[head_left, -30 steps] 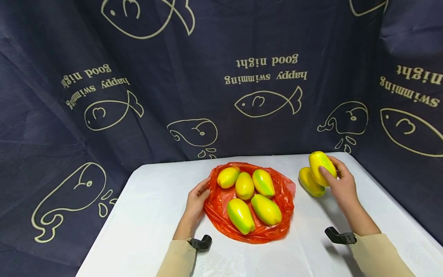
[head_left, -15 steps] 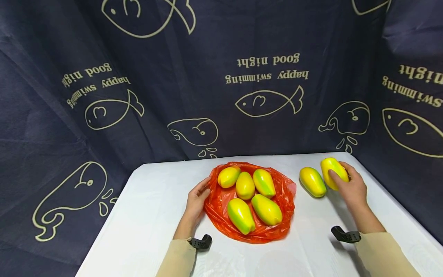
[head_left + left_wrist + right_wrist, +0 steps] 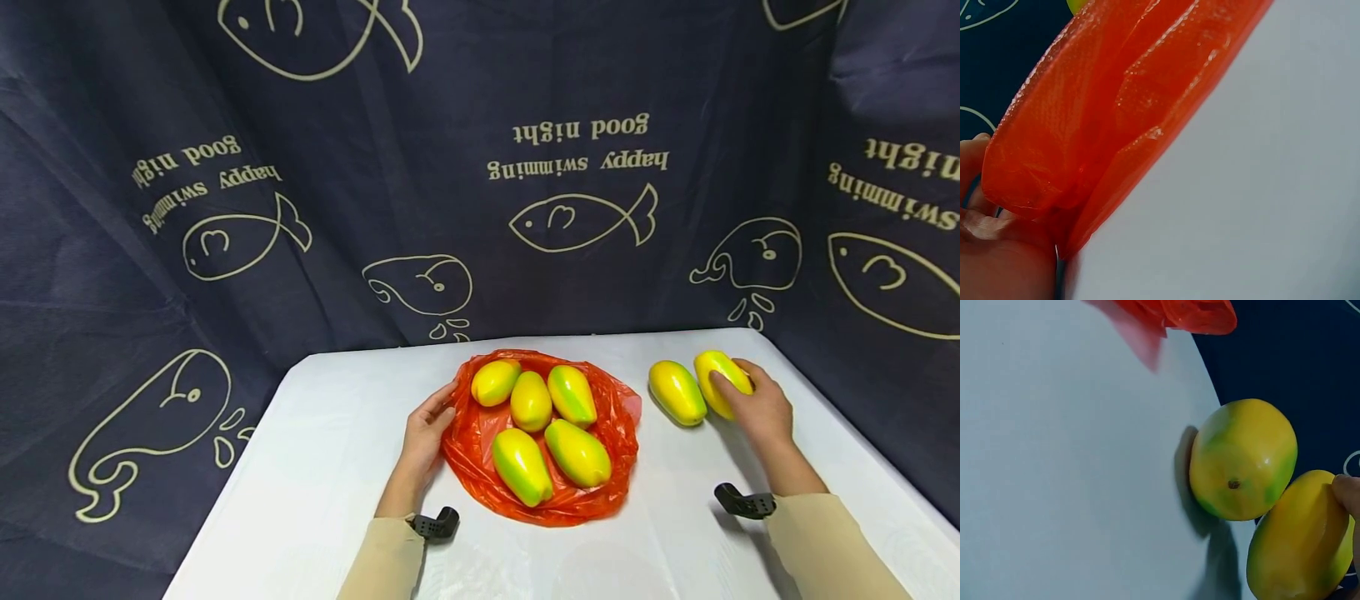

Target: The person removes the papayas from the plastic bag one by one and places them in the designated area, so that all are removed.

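My right hand [image 3: 761,412] grips a yellow-green papaya [image 3: 722,383] at the right of the white table, thumb on its near side. Just left of it lies another papaya [image 3: 677,393]. In the right wrist view the gripped papaya [image 3: 1300,540] is beside the lying papaya [image 3: 1244,459], whose dark stem end shows. My left hand [image 3: 426,433] holds the left edge of a red plastic bag [image 3: 480,492]. Several papayas [image 3: 521,467] lie on the spread, open bag. In the left wrist view the bag's film [image 3: 1097,125] gathers into folds at the left hand [image 3: 1004,244].
The white table [image 3: 322,467] ends at a dark blue curtain [image 3: 480,167] with fish and whale drawings, behind and at both sides. Black wrist mounts [image 3: 435,525] sit on both wrists, by the beige sleeves [image 3: 386,558].
My right hand has moved right with its papaya, away from over the lying papaya, then lowered it beside that one. The left hand and the bag have stayed in place.
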The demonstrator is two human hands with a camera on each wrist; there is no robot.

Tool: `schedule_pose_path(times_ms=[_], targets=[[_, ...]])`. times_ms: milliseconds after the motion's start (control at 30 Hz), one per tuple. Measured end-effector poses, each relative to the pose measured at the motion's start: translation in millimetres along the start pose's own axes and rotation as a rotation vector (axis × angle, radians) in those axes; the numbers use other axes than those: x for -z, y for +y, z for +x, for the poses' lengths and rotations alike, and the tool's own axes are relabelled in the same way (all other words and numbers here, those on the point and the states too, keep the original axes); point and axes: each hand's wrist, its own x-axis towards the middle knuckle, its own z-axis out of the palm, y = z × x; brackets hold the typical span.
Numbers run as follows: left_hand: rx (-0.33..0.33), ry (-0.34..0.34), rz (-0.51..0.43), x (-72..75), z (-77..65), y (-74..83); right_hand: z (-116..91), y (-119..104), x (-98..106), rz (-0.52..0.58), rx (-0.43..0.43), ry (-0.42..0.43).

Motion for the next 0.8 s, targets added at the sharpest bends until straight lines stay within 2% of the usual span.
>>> schedule_pose_path(times_ms=[233,533,800], targets=[[0.013,0.006,-0.04,-0.1,0.4,0.9,6,5,-8,-0.052,-0.082,-0.056],[-0.032,-0.022,-0.029,1.3,1.2,-2.0,10,5,-12,-0.068,-0.117,-0.061],[-0.01,-0.023,-0.06,1.0,-0.7,0.2,13,6,-12,-0.074,-0.15,-0.089]])
